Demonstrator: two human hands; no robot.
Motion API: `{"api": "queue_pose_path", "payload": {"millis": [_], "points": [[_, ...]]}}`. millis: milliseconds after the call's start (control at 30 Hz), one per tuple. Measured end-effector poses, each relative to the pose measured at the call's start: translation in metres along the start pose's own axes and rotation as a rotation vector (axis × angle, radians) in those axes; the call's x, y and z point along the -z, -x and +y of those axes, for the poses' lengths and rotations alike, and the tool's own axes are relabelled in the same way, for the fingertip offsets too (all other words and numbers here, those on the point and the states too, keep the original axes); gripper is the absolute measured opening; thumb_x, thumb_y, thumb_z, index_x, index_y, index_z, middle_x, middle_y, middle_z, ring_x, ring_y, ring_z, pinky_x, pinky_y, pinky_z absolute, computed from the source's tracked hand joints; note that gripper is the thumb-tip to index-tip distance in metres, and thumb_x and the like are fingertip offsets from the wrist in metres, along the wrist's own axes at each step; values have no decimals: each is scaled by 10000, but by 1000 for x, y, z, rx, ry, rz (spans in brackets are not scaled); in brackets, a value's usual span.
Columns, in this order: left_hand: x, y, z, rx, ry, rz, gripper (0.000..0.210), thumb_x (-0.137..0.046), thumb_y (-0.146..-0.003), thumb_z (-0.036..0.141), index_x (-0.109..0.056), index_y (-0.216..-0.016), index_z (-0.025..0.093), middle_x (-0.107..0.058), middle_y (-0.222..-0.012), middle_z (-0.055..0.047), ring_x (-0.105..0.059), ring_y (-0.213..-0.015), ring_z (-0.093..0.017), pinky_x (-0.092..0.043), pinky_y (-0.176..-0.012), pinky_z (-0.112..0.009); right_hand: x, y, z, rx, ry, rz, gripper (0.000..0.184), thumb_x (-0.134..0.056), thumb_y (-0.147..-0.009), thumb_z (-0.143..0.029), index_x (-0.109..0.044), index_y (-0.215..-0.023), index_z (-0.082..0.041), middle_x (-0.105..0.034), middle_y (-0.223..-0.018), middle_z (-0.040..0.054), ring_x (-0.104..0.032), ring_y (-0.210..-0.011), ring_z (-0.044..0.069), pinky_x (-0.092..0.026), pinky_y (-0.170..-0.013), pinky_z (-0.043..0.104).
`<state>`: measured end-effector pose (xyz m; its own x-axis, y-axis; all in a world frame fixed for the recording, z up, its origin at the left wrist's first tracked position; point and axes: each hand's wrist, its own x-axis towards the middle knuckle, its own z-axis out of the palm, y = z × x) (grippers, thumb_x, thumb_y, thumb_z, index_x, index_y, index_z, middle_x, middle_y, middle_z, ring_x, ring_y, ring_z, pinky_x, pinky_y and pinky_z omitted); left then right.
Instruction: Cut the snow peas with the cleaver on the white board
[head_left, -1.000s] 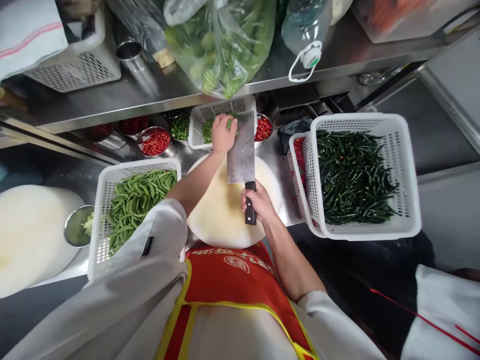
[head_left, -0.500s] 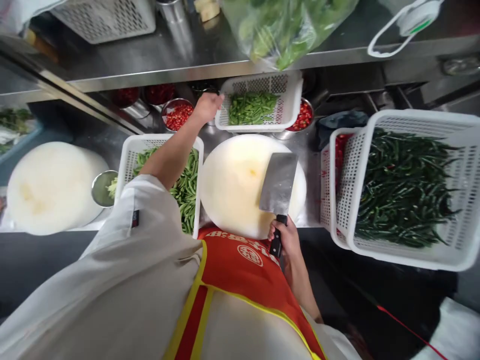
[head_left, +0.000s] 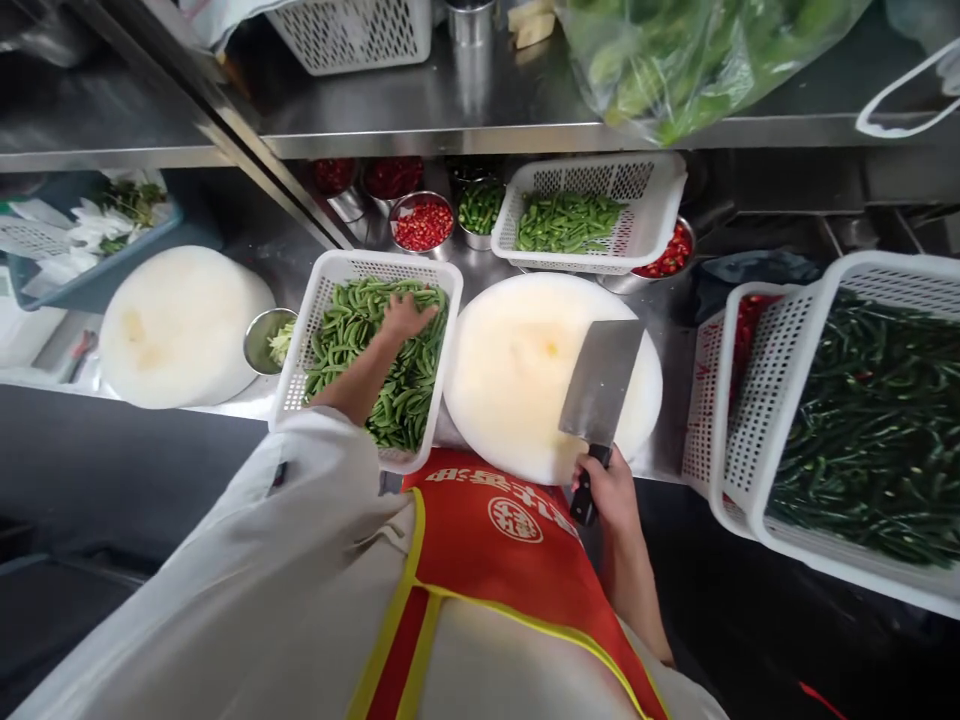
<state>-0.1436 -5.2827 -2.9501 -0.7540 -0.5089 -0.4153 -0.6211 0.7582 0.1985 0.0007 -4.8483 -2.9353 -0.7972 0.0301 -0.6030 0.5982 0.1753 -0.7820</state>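
Note:
My left hand (head_left: pixel 407 315) rests on a heap of curved green chili peppers (head_left: pixel 397 400) in a white perforated basket (head_left: pixel 321 285). Its thumb and fingers are apart, with fingertips partly hidden among the peppers. In my right hand (head_left: pixel 611 488) is the black handle of a cleaver (head_left: pixel 602 378). The cleaver's broad blade lies over the right part of a round white chopping board (head_left: pixel 506 375), its edge facing left. Behind the board sits a smaller white basket (head_left: pixel 645 235) holding cut green pieces (head_left: pixel 566 222).
Steel bowls of chopped red chilies (head_left: pixel 424 222) stand at the back. A second round board (head_left: pixel 184 320) and a steel bowl (head_left: pixel 262 355) lie left. Large baskets with dark green chilies (head_left: pixel 874 430) stand right. A steel shelf (head_left: pixel 510 138) overhangs the back, bearing a plastic bag of greens (head_left: pixel 697 70).
My left hand has come back from the edge of the smaller basket to the peppers in the basket left of the board. The view has shifted left; my right hand still grips the cleaver.

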Motion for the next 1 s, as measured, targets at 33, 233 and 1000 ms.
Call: {"api": "queue_pose_path", "payload": {"millis": [33,233,1000], "points": [[-16,6,11,60,17,46,891,-509,-905,674,-301,-1596,151,-229,-1669,-225,-215,-1524,-473,-361,-1132,-659,-2,0,0,5,8,10,236,-667,-721,-307,-459,-815,-244,-578,-546,-74,-556,-430,157,-448,-440,278],[-34,13,11,13,99,141,860,-596,-842,619,-325,-1588,286,-281,-1641,-194,-284,-1467,-483,-427,-1043,-681,-11,6,0,37,23,77,215,-654,-731,-304,-458,-798,-247,-582,-543,-68,-555,-446,156,-464,-466,281],[-29,-12,1,39,-66,76,958,-689,-786,650,-325,-1554,207,-131,-1646,-304,-465,-1323,-512,-412,-1041,-598,-21,13,-14,110,391,100,144,-560,-760,-357,-456,-791,-263,-602,-513,-50,-587,-513,197,-448,-583,312]]}}
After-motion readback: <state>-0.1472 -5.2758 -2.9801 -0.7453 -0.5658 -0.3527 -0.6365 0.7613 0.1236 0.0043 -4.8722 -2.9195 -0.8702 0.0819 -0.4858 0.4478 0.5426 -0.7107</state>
